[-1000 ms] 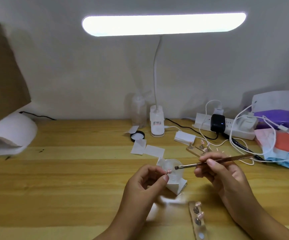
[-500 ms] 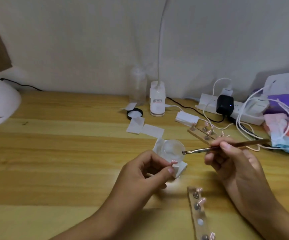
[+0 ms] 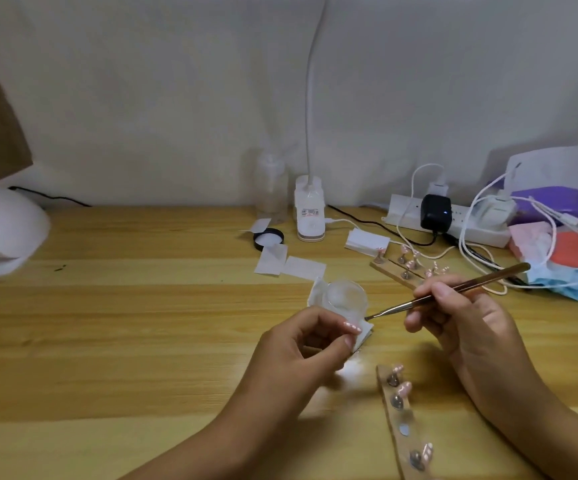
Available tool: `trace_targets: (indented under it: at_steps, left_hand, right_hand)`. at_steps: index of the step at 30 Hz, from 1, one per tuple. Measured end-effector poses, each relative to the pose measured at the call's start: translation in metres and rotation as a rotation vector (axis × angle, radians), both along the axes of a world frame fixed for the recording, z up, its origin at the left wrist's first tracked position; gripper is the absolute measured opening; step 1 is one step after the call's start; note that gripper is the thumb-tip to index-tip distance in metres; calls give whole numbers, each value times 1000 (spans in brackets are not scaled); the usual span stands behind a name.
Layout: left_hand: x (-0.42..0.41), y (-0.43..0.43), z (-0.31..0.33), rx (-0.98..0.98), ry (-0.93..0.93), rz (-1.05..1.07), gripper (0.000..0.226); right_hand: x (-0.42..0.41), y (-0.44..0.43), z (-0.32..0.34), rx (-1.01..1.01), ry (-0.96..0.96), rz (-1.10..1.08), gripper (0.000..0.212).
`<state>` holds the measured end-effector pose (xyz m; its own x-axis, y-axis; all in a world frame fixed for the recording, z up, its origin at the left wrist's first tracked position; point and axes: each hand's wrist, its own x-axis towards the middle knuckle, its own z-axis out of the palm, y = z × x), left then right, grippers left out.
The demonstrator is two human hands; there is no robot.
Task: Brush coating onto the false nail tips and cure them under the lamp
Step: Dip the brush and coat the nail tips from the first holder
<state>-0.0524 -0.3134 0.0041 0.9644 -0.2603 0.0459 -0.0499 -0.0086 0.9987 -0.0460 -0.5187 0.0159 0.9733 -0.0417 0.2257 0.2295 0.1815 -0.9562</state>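
Observation:
My left hand (image 3: 301,351) pinches a small pink false nail tip (image 3: 352,328) between thumb and forefinger. My right hand (image 3: 460,323) holds a thin metal-handled brush (image 3: 450,292) like a pen, its bristle end just right of the nail tip. Behind the tip a small clear jar of coating (image 3: 346,296) sits on a white wipe. A wooden holder strip (image 3: 400,424) with several nail tips on stands lies near the front edge. Another such strip (image 3: 400,271) lies further back. The white curing lamp (image 3: 0,230) stands at the far left.
A desk lamp base (image 3: 310,213), a clear bottle (image 3: 272,188) and a black jar lid (image 3: 268,239) stand at the back. White wipes (image 3: 289,265) lie nearby. A power strip (image 3: 447,220) with cables, and bags (image 3: 564,244), fill the right.
The view has tilted down, so the desk lamp's lit head has left the frame. The brush tip has drawn back to the right of the jar, close to the nail tip.

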Motion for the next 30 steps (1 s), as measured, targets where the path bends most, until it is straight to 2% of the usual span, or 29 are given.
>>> trace_targets:
  at_steps: [3, 5, 7, 16, 22, 30]
  left_hand:
    - [1, 0, -3, 36, -28, -17, 18]
    - [2, 1, -3, 46, -35, -19, 23]
    - [2, 1, -3, 45, -29, -20, 25]
    - [5, -2, 0, 2, -10, -12, 14]
    - [5, -1, -1, 14, 23, -30, 26]
    - [6, -2, 1, 21, 58, -32, 20]
  right_hand:
    - [0, -1, -1, -4, -3, 15, 16]
    - [0, -2, -2, -8, 8, 24, 37]
    - [1, -2, -2, -3, 8, 12, 46]
    - [6, -2, -5, 26, 30, 10, 49]
    - [4, 0, -3, -6, 23, 29, 48]
    - [3, 1, -2, -25, -23, 46, 42]
